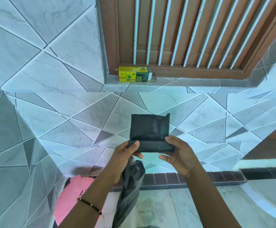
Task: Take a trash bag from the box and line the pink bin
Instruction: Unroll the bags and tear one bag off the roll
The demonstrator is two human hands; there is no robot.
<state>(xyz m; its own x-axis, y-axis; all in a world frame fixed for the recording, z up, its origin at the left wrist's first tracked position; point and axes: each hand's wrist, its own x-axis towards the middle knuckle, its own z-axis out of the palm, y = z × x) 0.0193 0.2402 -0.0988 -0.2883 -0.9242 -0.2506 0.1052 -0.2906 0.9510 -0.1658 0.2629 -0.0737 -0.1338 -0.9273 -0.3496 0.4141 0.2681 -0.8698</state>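
Observation:
I hold a black roll of trash bags (150,134) in front of me, its loose end standing up as a flat sheet. My left hand (127,153) grips the roll's left end and my right hand (177,153) its right end. A separate crumpled black trash bag (130,190) hangs down from my left hand. The yellow and green bag box (134,74) lies on the window sill above, its right end open. The pink bin (71,198) stands on the floor at the lower left, partly hidden by my left forearm.
A tiled wall (52,104) fills the view ahead, with a brown wooden window frame (191,30) and white bars above the sill. A wall corner juts out at the left beside the bin. A white curved fixture (265,195) sits at the lower right.

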